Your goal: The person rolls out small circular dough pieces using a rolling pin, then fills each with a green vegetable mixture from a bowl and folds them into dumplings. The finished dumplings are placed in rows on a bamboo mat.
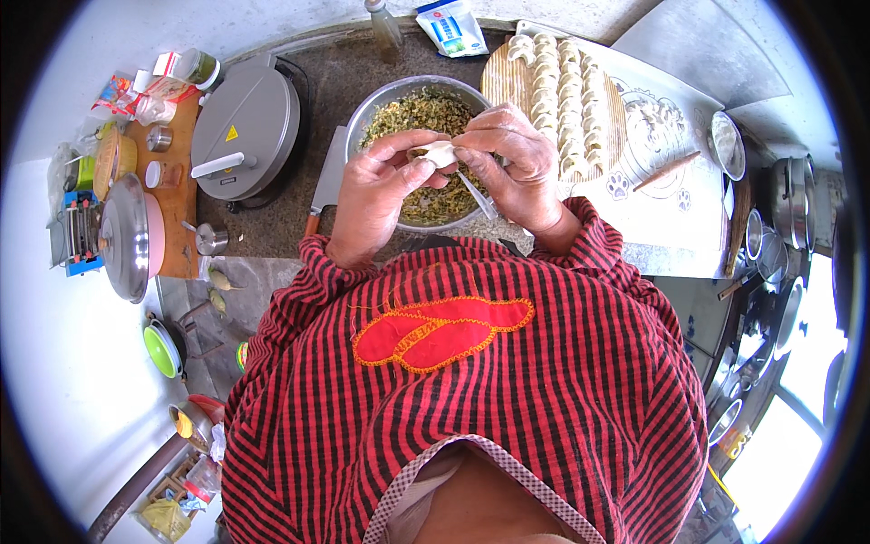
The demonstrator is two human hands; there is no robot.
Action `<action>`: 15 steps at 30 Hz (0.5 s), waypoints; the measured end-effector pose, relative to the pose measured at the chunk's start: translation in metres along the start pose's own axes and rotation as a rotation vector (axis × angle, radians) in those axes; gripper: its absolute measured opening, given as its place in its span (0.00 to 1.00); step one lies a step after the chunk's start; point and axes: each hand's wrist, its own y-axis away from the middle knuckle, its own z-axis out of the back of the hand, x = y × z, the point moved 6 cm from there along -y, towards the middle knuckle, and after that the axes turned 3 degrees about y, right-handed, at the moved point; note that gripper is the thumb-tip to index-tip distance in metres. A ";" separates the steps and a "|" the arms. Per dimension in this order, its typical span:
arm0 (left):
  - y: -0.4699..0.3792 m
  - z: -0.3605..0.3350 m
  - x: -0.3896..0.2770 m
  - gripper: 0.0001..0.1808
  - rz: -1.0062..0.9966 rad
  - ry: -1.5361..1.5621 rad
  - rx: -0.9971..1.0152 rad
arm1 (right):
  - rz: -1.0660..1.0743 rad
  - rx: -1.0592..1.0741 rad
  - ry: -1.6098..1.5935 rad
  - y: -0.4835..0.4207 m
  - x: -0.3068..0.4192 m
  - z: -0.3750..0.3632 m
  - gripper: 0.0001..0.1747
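Note:
Above a metal bowl [353,122] of chopped green filling [414,112], my left hand [377,183] cradles a partly folded dumpling [438,154]. Some filling shows at the dumpling's left end. With thumb and fingertips, my right hand [510,160] pinches its right side. A metal spoon [477,194] rests in the bowl, its handle sticking out towards me below my right hand. On the right, a round wooden board [503,85] bears rows of folded dumplings [546,95]. Part of the bowl is hidden behind my hands.
Left of the bowl lies a cleaver [329,173], beside a grey electric griddle [248,129]. A rolling pin [666,170] and dough pieces [656,119] lie on a floured white mat [680,224]. A glass bottle [385,34] and a plastic packet [453,28] stand behind the bowl.

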 end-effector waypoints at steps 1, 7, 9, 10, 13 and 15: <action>0.000 0.000 0.000 0.16 0.003 -0.001 -0.001 | 0.004 0.000 0.007 0.000 0.000 0.000 0.08; -0.001 0.002 0.001 0.17 0.004 -0.039 0.010 | 0.045 -0.042 0.045 -0.009 0.009 -0.003 0.11; -0.001 0.001 0.001 0.17 0.024 -0.050 0.005 | 0.030 0.002 0.016 -0.004 0.004 -0.006 0.11; 0.000 0.000 -0.001 0.17 0.047 -0.055 0.004 | 0.022 0.025 0.003 -0.001 0.002 -0.006 0.11; 0.001 -0.003 -0.003 0.20 0.047 -0.043 0.006 | -0.063 0.044 0.003 0.004 -0.006 -0.008 0.11; 0.001 -0.003 -0.003 0.23 0.037 -0.072 -0.008 | -0.072 0.030 0.014 0.004 -0.007 -0.009 0.12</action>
